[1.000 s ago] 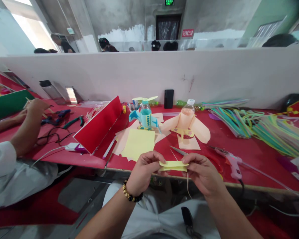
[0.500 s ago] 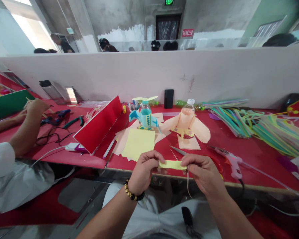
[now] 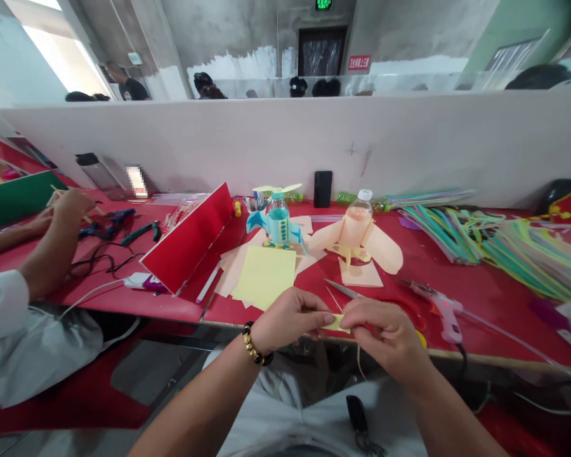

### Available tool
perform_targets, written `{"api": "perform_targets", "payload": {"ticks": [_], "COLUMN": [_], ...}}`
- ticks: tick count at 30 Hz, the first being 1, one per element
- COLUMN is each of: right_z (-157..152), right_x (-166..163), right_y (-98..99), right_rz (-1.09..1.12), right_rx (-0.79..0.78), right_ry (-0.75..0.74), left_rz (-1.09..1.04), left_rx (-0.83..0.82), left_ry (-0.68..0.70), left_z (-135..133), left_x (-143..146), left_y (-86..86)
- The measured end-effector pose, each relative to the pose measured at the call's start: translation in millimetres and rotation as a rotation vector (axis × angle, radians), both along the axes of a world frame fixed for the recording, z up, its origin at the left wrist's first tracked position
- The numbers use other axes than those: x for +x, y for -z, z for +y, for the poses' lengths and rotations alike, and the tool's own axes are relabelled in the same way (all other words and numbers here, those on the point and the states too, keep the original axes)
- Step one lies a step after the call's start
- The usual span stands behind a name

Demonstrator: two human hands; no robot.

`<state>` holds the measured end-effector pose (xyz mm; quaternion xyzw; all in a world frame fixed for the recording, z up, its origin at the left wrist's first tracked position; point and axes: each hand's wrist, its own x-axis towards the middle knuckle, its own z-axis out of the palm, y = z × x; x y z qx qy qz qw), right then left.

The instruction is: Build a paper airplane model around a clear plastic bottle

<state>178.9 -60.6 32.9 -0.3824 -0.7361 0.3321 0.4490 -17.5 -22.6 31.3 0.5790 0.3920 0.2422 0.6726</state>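
My left hand (image 3: 290, 320) and my right hand (image 3: 383, 333) meet over the front edge of the red table (image 3: 457, 298). Both pinch a small folded yellow paper strip (image 3: 337, 322), mostly hidden between the fingers. A beaded bracelet (image 3: 254, 344) circles my left wrist. Just beyond the hands lie a yellow sheet (image 3: 264, 274) on peach sheets, and scissors (image 3: 345, 290). Further back stand a blue paper-clad bottle (image 3: 278, 225) and a peach paper-clad bottle (image 3: 358, 235).
A pink glue gun (image 3: 440, 308) lies right of my hands. Bundles of coloured straws (image 3: 504, 244) fill the right side. A red folded board (image 3: 188, 238) stands at left, with another person's arm (image 3: 47, 247), pliers and cables beyond it. A black phone (image 3: 322, 188) leans on the white partition.
My hands have come together, folding the yellow strip shorter, so that only a small bit shows between the fingers. My left wrist has turned and moved right.
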Motion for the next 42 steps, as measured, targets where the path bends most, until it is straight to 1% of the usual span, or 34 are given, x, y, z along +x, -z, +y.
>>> {"api": "perform_targets", "payload": {"ticks": [3,6,8,12,15,18,20,21,24,26,27,28,31,34,36,37,38,39,40,42], "right_z": [-1.6,-2.7,-2.4,-0.9,-0.5,0.4,1.7,2.4,3.0,1.3,-0.3,-2.2,-8.5,-12.7,-12.6,-11.7,-10.2,-8.2,-5.8,-0.8], "right_x": [4.6,5.2,2.3,-3.7,-3.0,0.5,2.5,2.9,0.9,-3.9,-7.3,-11.2,-23.9,-31.5,-27.9,-22.1,-13.2,-1.3,13.1,46.3], "right_y": [0.0,-1.5,-2.7,-3.2,-2.5,-1.0,2.1,4.6,15.0,21.7,24.2,25.8,26.6,24.2,24.4,25.9,28.9,33.5,39.8,56.6], "right_rz": [0.028,0.03,-0.042,-0.129,-0.133,-0.101,-0.017,0.063,0.459,0.747,0.858,0.945,1.09,1.079,0.973,0.883,0.754,0.589,0.384,-0.131], "right_rx": [-0.032,-0.133,-0.216,-0.344,-0.364,-0.394,-0.468,-0.519,-0.688,-0.796,-0.852,-0.908,-1.053,-1.114,-1.062,-0.986,-0.879,-0.742,-0.57,-0.274], "right_ry": [-0.007,0.07,0.096,0.082,0.09,0.065,0.033,0.029,0.059,0.039,0.01,-0.022,-0.068,-0.079,-0.036,0.023,0.109,0.216,0.338,0.553], "left_rz": [-0.009,0.001,0.011,0.053,0.117,0.165,0.165,0.145,-0.047,-0.198,-0.245,-0.271,-0.342,-0.39,-0.388,-0.39,-0.395,-0.404,-0.414,-0.427], "left_rx": [-0.002,0.032,0.088,0.226,0.295,0.304,0.274,0.249,0.18,0.165,0.162,0.159,0.119,0.089,0.062,0.034,-0.004,-0.051,-0.1,-0.186], "left_ry": [-0.04,-0.08,-0.094,-0.114,-0.138,-0.136,-0.124,-0.132,-0.241,-0.318,-0.325,-0.303,-0.193,-0.175,-0.197,-0.222,-0.255,-0.293,-0.329,-0.374], "left_z": [-1.0,-4.0,-6.5,-10.9,-12.9,-13.2,-11.8,-10.5,-5.3,-3.3,-3.4,-4.2,-9.2,-12.3,-12.2,-11.8,-11.3,-10.6,-9.8,-7.1], "left_x": [1.8,2.5,2.9,4.0,5.4,4.9,1.8,-0.5,-7.8,-8.7,-7.1,-4.1,9.1,19.2,22.0,22.8,23.5,24.3,25.4,28.2], "left_y": [-0.2,-0.7,-1.3,-2.0,-1.4,-0.1,0.7,1.2,3.5,6.9,9.1,11.5,17.0,18.1,17.9,18.0,18.5,19.2,20.2,22.9]}}
